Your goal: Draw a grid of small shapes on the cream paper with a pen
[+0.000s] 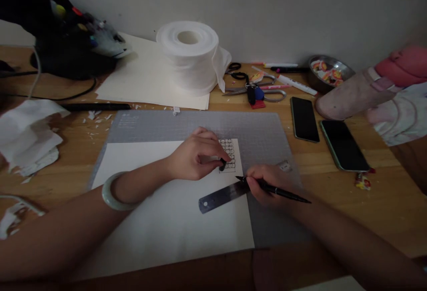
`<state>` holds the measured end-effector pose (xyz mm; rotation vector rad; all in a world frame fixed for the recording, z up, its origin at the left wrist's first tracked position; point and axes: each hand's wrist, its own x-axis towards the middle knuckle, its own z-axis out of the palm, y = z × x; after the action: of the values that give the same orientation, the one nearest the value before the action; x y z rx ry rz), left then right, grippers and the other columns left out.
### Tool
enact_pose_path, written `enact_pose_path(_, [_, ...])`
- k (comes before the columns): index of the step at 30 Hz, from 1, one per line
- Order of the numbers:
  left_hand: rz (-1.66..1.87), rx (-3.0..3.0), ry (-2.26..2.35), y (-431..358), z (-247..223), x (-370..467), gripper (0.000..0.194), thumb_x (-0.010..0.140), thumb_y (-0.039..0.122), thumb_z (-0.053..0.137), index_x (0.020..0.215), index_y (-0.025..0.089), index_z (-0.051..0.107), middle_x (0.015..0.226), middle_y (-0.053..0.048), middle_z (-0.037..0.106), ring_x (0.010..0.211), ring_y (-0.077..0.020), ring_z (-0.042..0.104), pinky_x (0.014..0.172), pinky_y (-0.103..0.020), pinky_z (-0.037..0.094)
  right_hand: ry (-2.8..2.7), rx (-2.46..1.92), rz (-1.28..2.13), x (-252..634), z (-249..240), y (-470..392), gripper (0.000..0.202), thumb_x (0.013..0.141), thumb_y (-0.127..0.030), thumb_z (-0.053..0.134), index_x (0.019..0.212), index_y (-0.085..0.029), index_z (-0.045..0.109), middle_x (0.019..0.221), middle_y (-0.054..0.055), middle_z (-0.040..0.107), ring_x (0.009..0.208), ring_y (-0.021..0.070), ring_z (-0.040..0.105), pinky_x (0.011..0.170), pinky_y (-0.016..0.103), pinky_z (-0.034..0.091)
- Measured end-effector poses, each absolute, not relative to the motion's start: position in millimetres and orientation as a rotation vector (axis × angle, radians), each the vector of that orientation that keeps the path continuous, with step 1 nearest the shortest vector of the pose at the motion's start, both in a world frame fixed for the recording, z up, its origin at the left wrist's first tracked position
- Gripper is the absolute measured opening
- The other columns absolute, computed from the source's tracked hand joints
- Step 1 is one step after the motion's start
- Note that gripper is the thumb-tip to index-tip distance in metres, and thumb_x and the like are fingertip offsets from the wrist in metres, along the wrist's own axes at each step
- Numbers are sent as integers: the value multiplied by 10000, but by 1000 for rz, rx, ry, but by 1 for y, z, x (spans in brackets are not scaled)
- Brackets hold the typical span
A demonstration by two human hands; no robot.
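My right hand [265, 185] grips a black pen [283, 192], its tip bare and pointing left. The fingers lie over a steel ruler [220, 198], which slants across the right part of a white sheet of paper [160, 220]. Between thumb and forefinger my left hand [200, 155] pinches a small black piece that looks like the pen's cap [222, 164]. This hand rests over the sheet beside a drawn grid of small rounded shapes [230, 153], covering part of it. Under the sheet lies a grey cutting mat [260, 131].
A tissue roll [190, 66] stands on blank paper at the back. Scissors [238, 90], keys [255, 94] and markers [296, 85] lie behind the mat. Two phones [305, 119], a pink bottle [353, 90] and a metal bowl [320, 84] are on the right. Crumpled tissue [30, 133] lies left.
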<state>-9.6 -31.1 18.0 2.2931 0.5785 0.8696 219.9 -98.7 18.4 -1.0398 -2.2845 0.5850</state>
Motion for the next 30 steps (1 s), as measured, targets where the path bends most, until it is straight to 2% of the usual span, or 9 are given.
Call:
enact_pose_path(8, [829, 2306, 549, -32, 21, -9, 157, 767, 112, 597, 851, 206, 689, 787, 8, 719, 798, -164, 586, 812, -345, 335, -2299, -1055, 650, 221, 21, -97, 186, 844, -206, 425, 665, -192, 472, 571, -9, 557, 513, 101, 501, 508, 228, 346])
enact_pose_path(12, [816, 2328, 550, -33, 22, -8, 124, 782, 144, 600, 842, 207, 689, 787, 5, 724, 798, -164, 591, 819, -347, 337, -2335, -1088, 707, 221, 23, -97, 214, 842, -206, 415, 635, -190, 464, 548, -19, 527, 489, 91, 465, 489, 227, 323])
enact_pose_path(19, [883, 2480, 441, -31, 22, -9, 131, 808, 154, 572, 844, 211, 683, 770, 0, 719, 768, -161, 602, 795, -345, 355, -2276, -1021, 616, 220, 19, -98, 171, 855, -214, 431, 694, -191, 485, 572, -12, 555, 512, 100, 495, 507, 230, 346])
enact_pose_path(30, [818, 2624, 218, -24, 24, -15, 284, 775, 74, 499, 899, 254, 681, 815, -6, 729, 831, -177, 616, 801, -345, 407, -2342, -1096, 682, 219, 24, -96, 219, 852, -219, 407, 653, -183, 491, 548, -7, 547, 498, 100, 487, 491, 232, 332])
